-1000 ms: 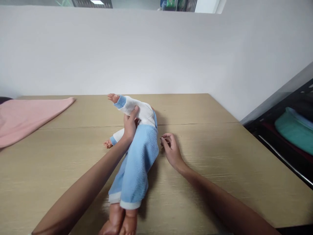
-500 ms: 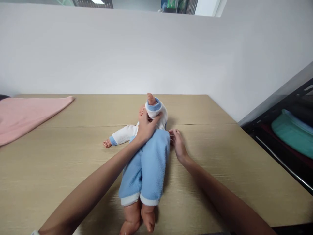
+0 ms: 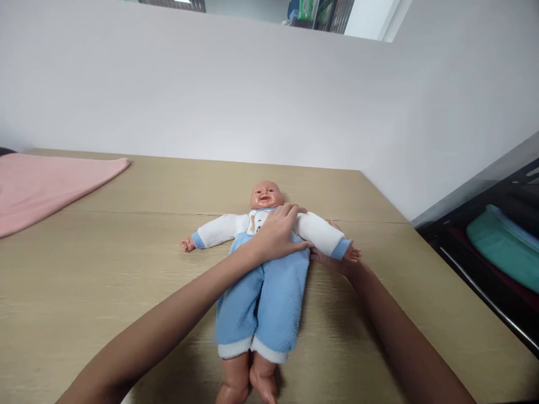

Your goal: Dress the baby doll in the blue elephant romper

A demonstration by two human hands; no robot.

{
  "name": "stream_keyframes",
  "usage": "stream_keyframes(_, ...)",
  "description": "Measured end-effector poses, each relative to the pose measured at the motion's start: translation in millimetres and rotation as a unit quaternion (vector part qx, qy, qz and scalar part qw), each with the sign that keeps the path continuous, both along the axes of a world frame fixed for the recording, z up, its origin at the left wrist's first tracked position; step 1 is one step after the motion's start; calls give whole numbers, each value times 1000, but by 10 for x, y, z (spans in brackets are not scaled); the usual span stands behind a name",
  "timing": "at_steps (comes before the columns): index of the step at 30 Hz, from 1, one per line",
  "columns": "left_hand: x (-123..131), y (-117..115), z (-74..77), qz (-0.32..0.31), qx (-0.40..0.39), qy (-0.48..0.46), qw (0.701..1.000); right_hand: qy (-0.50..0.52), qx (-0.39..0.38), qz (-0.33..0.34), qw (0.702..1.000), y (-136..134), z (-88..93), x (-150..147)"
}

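A baby doll (image 3: 280,292) in a white top and fluffy blue trousers lies face up on the table, its head toward the wall and its bare feet toward me. Both its arms stretch out sideways. My left hand (image 3: 278,233) curls over the right part of its chest, thumb and fingers on either side of the armpit. Under the doll's right-hand sleeve, my right hand (image 3: 332,262) rests against its side. That sleeve hides most of my right fingers.
A pink cloth (image 3: 54,182) is spread at the table's left. The wooden table (image 3: 138,269) meets a white wall (image 3: 210,95) at the back. Beyond the right edge, a black rack (image 3: 467,252) holds folded teal fabric (image 3: 505,247).
The doll has rolled from its side flat onto its back, and its raised arm has come down to the right. My left hand shifted right across its chest; my right hand is now under the sleeve.
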State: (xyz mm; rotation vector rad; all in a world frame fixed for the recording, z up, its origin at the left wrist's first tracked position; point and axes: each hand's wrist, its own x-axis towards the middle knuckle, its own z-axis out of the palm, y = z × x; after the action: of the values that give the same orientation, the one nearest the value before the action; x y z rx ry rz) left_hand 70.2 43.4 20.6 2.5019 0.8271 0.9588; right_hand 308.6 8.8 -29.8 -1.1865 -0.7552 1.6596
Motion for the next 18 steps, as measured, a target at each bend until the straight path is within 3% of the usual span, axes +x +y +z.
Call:
stream_keyframes(2, -222, -2, 27, 0, 0, -24, 1000, -9, -6, 12, 1000, -13, 10, 67)
stream_keyframes(4, -510, 54, 22, 40, -7, -54, 998, -14, 0, 17, 1000, -21, 37, 66)
stream_keyframes(8, -1120, 251, -108, 217, -33, -53, 974, -39, 30, -17, 999, -56, 116, -65)
stream_keyframes(11, -1439, 311, -251, 278, -106, 25, 954, -54, 32, -21, 998, -115, 145, -126)
stream_keyframes(14, -1561, 236, -343, 275, -170, 64, 944, -84, 17, -12, 996, -160, 123, -101)
stream_keyframes(18, -1510, 57, -345, 274, -250, 52, 927, -128, 21, 8, 991, -186, 82, -64)
